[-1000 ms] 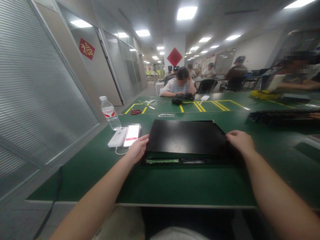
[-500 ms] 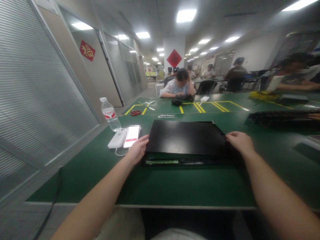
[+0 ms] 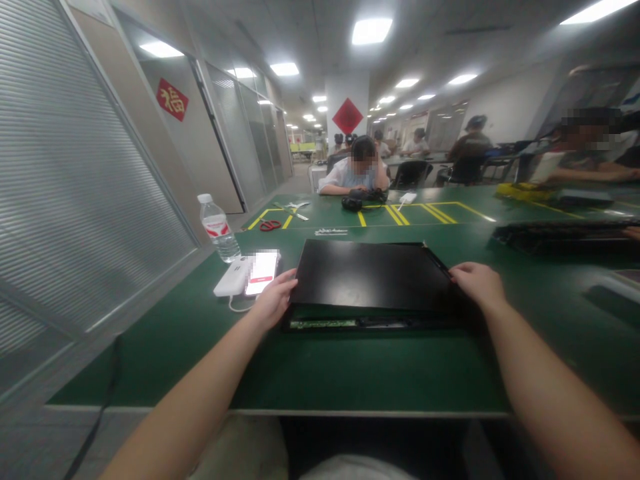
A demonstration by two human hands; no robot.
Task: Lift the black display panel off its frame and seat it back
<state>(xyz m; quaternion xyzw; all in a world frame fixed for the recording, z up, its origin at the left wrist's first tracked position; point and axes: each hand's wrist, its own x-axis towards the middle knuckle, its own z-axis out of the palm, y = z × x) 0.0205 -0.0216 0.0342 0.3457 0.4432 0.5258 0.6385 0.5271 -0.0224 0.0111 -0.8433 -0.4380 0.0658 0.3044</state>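
A flat, glossy black screen panel point(image 3: 373, 275) lies slightly askew over a black frame point(image 3: 415, 323) on the green table. Along the frame's near side a strip of green circuit board point(image 3: 325, 324) shows. My left hand point(image 3: 275, 298) pinches the panel's left edge, thumb and fingers closed on it. At the right edge, my right hand point(image 3: 479, 283) grips the panel near its far corner, beside the bared side of the frame. How far the panel stands off the frame at the back cannot be made out.
Left of the panel are a phone point(image 3: 262, 273), a white power bank point(image 3: 231, 279) with a cable and a water bottle point(image 3: 219, 229). Red-handled scissors point(image 3: 270, 225) lie farther off. A person point(image 3: 357, 170) sits opposite; another black device point(image 3: 565, 237) lies at right.
The panel and both hands look nearly still. The whole view has shifted very slightly; nothing has been taken up or let go.
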